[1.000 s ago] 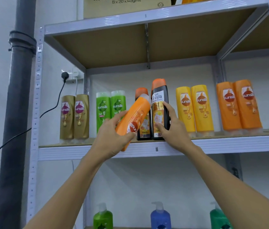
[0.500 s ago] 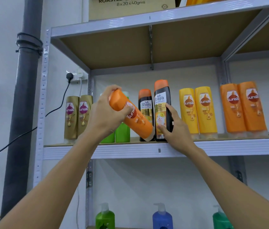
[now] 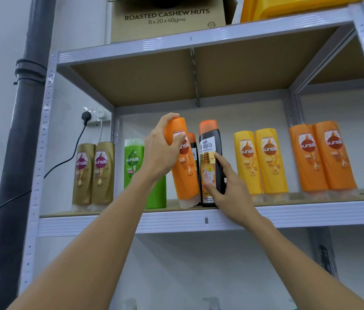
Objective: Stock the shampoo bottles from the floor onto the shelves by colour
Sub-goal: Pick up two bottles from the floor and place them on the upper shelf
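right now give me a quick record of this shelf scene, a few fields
left hand: left hand grips the orange bottle, cap down on the shelf
right hand: right hand holds the black bottle
left of them: green bottles, gold bottles
right of them: yellow bottles, orange pair
above: cashew nuts box

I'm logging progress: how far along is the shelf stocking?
Done: gold pair, yellow pair and orange pair stand grouped. In hand: left hand grips an orange bottle beside the black bottle, which the right hand holds. Left: moving it to the orange pair.
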